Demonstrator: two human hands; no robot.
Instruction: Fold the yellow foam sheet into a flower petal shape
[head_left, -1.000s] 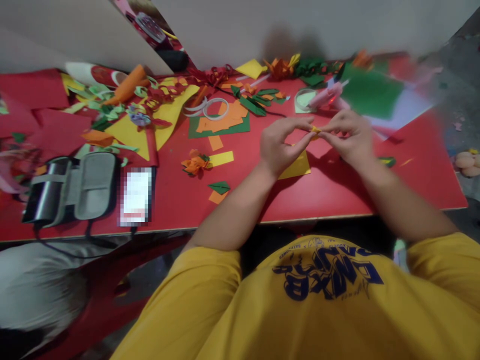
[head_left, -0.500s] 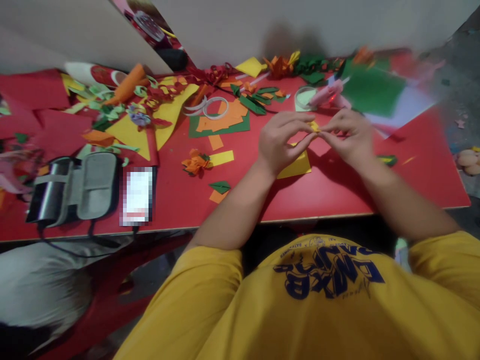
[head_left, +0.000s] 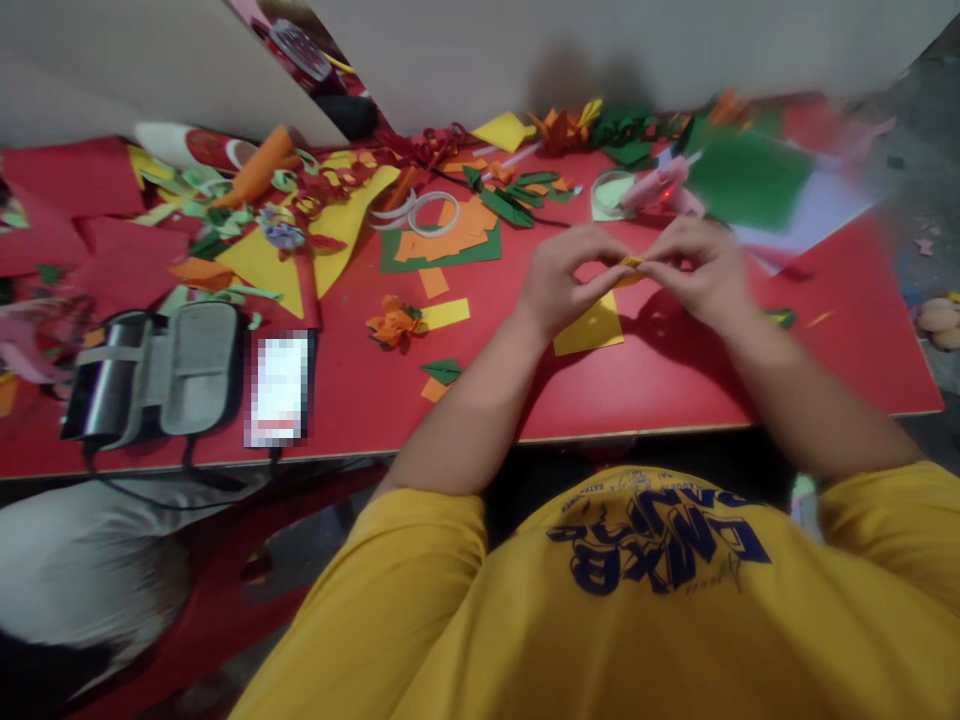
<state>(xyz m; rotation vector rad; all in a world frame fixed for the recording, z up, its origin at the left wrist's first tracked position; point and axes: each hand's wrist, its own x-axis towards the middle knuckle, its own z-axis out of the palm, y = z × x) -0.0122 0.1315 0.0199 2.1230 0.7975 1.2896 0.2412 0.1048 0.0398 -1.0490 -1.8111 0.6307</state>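
Between the fingertips of both hands is a small piece of yellow paper (head_left: 631, 268), pinched from either side above the table. My left hand (head_left: 564, 272) has thumb and fingers closed on its left end. Thumb and fingers of my right hand (head_left: 697, 268) grip the right end. Much of the paper is hidden by the fingers. A flat yellow paper square (head_left: 590, 328) lies on the table just below my left hand. Beyond the right hand sits a pink glue gun (head_left: 666, 190) with a small red light, beside a roll of tape (head_left: 611, 194).
The red table (head_left: 667, 385) carries orange paper pieces (head_left: 442, 240), scissors (head_left: 431, 213), an orange paper flower (head_left: 394, 322) and green paper leaves (head_left: 517, 200). At left lie an open case (head_left: 199, 365) and a phone (head_left: 279, 388). Another person's leg (head_left: 90, 580) is at lower left.
The fingertips have shifted slightly on the yellow paper, which now looks flatter and lower between them. Both hands stay in nearly the same place.
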